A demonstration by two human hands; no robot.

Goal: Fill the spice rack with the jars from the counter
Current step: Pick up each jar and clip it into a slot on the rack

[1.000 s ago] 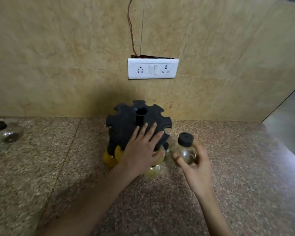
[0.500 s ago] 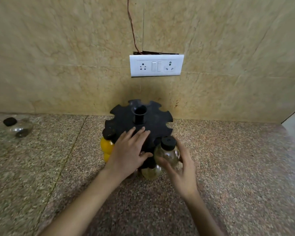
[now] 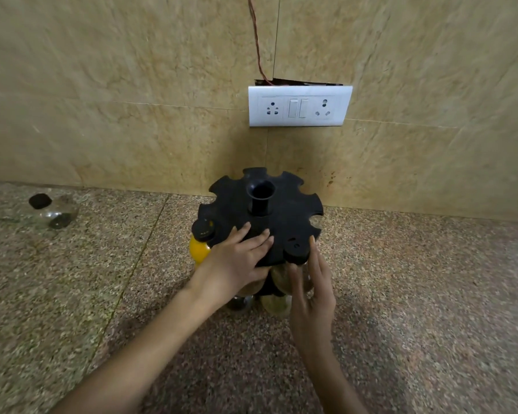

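A black round spice rack with notched slots stands on the counter against the wall. A yellow-filled jar hangs in its left slot. My left hand lies flat on the rack's top, fingers spread, holding nothing. A black-lidded jar of brownish spice sits in the front right slot. My right hand has its thumb across that jar's body and its index finger beside the lid. Two more jars show in the lower tier under my hands. One clear jar lies on its side far left.
The speckled granite counter runs left and right of the rack. A white socket panel with a loose wire is on the tiled wall above. Several rack slots at the back and right hold nothing.
My right hand has carried the brownish jar from beside the rack into the front right slot. The left hand has stayed on the rack's top. The camera has moved closer.
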